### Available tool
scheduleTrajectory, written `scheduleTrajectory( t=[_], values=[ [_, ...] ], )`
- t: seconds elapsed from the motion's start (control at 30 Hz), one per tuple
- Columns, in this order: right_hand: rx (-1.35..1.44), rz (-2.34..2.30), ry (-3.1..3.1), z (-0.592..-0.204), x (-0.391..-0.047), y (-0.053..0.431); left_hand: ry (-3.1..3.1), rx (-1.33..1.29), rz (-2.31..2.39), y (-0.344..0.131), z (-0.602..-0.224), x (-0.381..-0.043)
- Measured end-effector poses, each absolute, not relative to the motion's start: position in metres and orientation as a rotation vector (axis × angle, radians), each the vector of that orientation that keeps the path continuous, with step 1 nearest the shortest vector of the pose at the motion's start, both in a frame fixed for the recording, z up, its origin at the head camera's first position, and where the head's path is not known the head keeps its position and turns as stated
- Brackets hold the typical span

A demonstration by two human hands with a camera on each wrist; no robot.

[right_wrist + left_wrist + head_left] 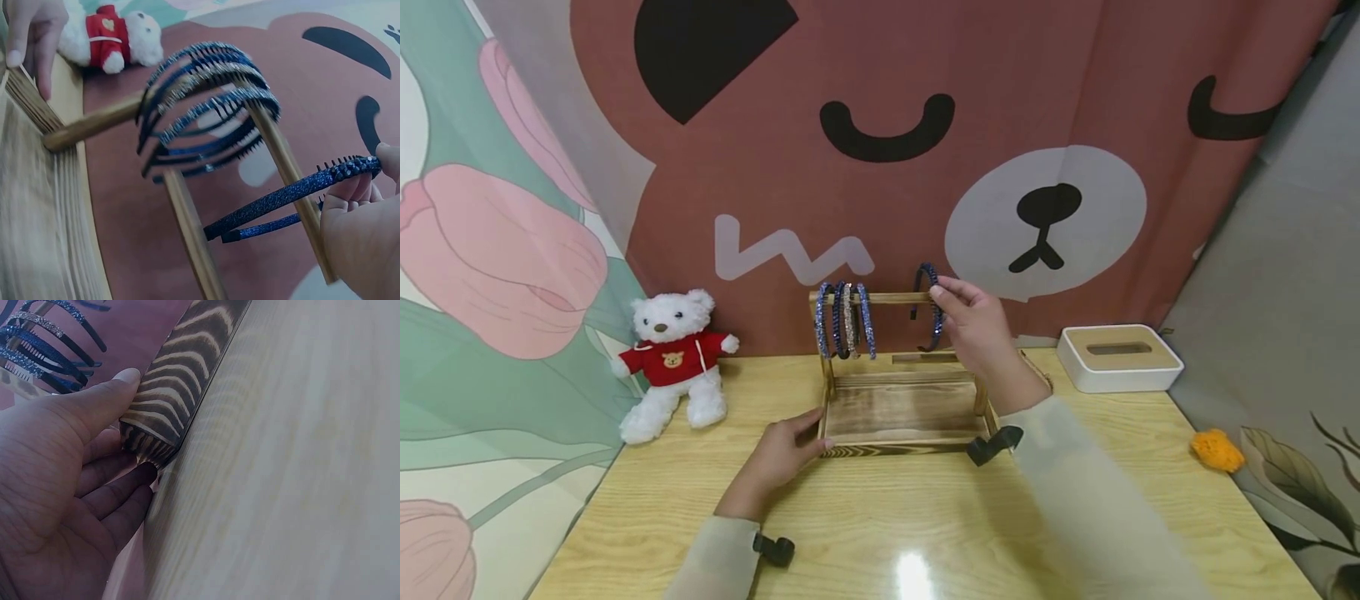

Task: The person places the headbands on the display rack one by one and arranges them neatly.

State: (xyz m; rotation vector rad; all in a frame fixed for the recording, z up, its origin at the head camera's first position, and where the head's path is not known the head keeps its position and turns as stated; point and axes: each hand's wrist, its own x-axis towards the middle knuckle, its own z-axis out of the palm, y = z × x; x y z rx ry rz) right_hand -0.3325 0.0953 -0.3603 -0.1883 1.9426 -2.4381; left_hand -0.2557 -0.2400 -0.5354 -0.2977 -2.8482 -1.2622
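Note:
A wooden headband stand (902, 408) with a tray base and a raised bar stands on the table. My left hand (775, 457) grips the base's front left corner, its thumb on the dark striped front edge (175, 381). Near the bar's right end, my right hand (983, 332) pinches a dark blue glittery headband (281, 197) by its toothed top. That headband straddles the bar (891, 297), with its two ends hanging down. Several other headbands (867, 323), blue and silvery, hang close together at the bar's left end.
To the left, a white teddy bear (676, 358) in a red sweater sits against the wall cloth. A white tissue box (1116, 375) with a wooden top stands at the back right. An orange lump (1217, 450) lies by the table's right edge.

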Motion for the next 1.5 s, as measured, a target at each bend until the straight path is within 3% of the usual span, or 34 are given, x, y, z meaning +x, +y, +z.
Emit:
scheduleTrajectory(
  t=[0.53,1.5],
  values=[
    [-0.136,-2.364,2.213,-0.376,-0.334,0.035,-2.837,-0.332,-1.273,-0.235,-0.537,-0.26],
    [-0.144,-2.313,2.313,-0.386,-0.335,0.012,-2.838,-0.308,-1.27,-0.24,-0.537,-0.256]
  ],
)
